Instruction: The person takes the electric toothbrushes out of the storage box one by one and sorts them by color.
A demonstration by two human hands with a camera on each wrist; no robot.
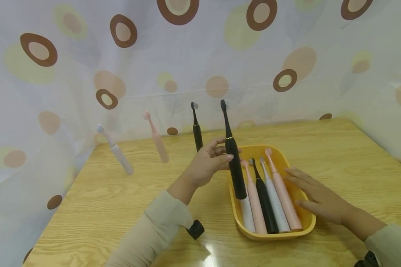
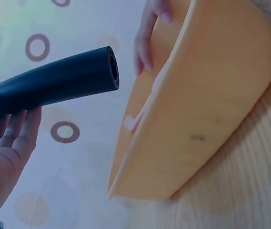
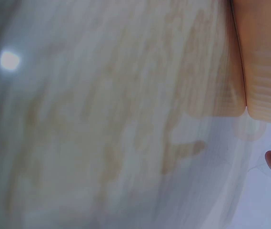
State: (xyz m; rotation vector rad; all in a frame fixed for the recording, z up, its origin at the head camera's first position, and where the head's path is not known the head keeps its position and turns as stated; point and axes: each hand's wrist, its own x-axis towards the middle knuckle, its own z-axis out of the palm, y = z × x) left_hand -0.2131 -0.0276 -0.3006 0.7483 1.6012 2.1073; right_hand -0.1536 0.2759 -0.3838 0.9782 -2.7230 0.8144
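My left hand [image 1: 205, 163] grips a black electric toothbrush [image 1: 235, 167] by its handle, bristles up and slightly tilted, above the left side of a yellow basket [image 1: 235, 213]. In the left wrist view the round base of the black handle [image 2: 59, 81] points toward the basket's wall [image 2: 206, 100]. My right hand [image 1: 320, 196] touches the basket's right rim with its fingers fairly straight, and holds nothing. Inside the basket lie several toothbrushes side by side, among them a pink one [image 1: 284, 189], a white one [image 1: 275, 196] and a black one [image 1: 266, 204].
Three toothbrushes stand upright on the wooden table [image 1: 120, 207] to the left: a white one [image 1: 121, 157], a pink one [image 1: 159, 146] and a black one [image 1: 197, 135], partly behind my left hand. A patterned curtain [image 1: 187, 55] hangs behind the table.
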